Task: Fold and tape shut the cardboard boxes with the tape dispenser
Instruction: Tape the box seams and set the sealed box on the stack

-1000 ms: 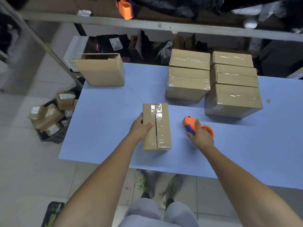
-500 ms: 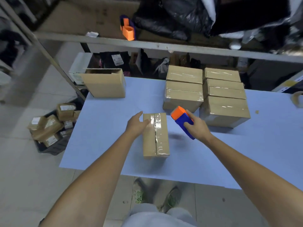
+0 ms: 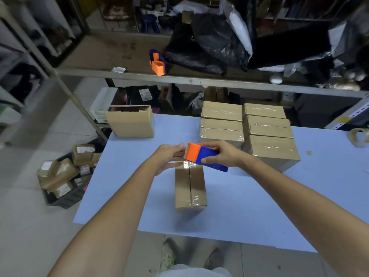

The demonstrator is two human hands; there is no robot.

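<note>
Nearest me the person's shoes (image 3: pixel 169 256) poked out under the near edge of the blue table (image 3: pixel 259 206). A little in from that edge, about midway along, sat a small cardboard box (image 3: pixel 190 188), lying lengthwise away from them, flaps folded shut with clear tape shining at both ends of the seam. Both hands were up in the air just over its far end. The right hand (image 3: pixel 223 154) was wrapped around the blue body of the tape dispenser (image 3: pixel 203 157), thumb underneath, fingers over the top, orange cutter end pointing left. The left hand (image 3: pixel 169 158) was loose, fingers stretched out with the tips right at that orange end, not curled round anything. Beyond them, along the far edge, was a stack of taped boxes (image 3: pixel 267 132), two columns packed side by side. At the far left corner stood an open box (image 3: pixel 130 124) with its top flaps up. Over at the right edge lay a tape roll (image 3: pixel 359 136). Off the table's left edge, down on the floor, was a dark crate (image 3: pixel 65 198) full of parcels. Furthest back, a second dispenser (image 3: pixel 157 63) sat on the shelf beside some black bags (image 3: pixel 209 47).
</note>
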